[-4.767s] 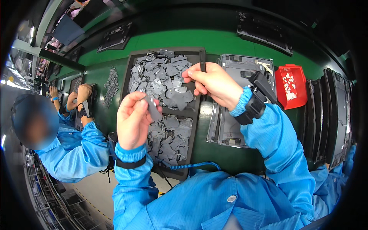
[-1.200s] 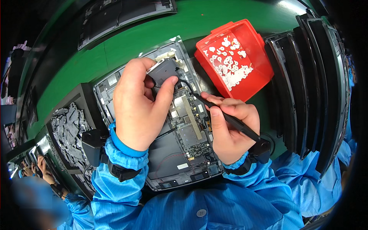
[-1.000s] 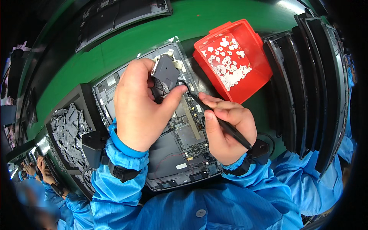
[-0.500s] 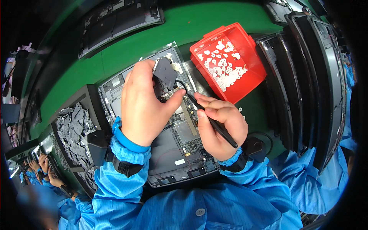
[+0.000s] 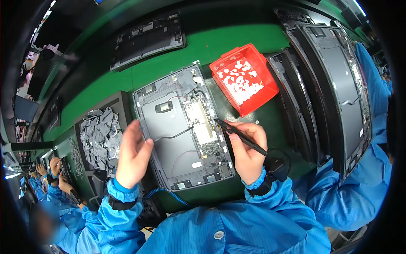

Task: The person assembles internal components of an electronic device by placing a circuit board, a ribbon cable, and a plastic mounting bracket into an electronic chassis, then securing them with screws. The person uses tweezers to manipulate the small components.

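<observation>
flat grey rectangular device housing (image 5: 173,125) lying open on the smooth green table (image 5: 198,50), between both hands | bare left hand (image 5: 133,157) holding nothing, fingers standing apart by its left edge | bare right hand (image 5: 248,152) pinching a slim black pen-shaped tool (image 5: 246,139) | advising: keeping tip clear of the narrow exposed circuit board (image 5: 204,129), probably

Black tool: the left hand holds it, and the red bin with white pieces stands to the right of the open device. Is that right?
Wrong hand: in the head view, the right hand holds the black tool. The red bin with white pieces does stand to the right of the open device.
</observation>
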A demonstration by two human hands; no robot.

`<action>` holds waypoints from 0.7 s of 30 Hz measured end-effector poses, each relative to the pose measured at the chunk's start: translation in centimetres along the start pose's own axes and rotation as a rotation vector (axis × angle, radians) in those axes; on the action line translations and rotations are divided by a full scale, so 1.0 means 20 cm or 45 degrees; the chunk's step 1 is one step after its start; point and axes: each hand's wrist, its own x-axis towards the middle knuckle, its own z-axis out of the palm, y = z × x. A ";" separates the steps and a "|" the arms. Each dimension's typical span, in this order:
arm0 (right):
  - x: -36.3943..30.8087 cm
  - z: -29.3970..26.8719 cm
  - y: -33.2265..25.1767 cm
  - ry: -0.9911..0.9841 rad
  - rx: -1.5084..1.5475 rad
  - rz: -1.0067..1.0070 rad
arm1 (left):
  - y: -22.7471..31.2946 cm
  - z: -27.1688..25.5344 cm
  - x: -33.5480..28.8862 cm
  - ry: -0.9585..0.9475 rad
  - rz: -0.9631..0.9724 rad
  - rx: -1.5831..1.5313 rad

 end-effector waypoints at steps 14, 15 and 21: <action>0.19 0.15 0.08 0.175 -0.300 -0.100 | -0.07 0.07 -0.17 0.008 -0.048 -0.264; 0.19 0.15 0.08 0.181 -0.292 -0.106 | -0.06 0.08 -0.17 -0.004 -0.060 -0.301; 0.20 0.16 0.08 0.188 -0.405 -0.256 | -0.04 0.09 -0.17 0.029 -0.070 -0.359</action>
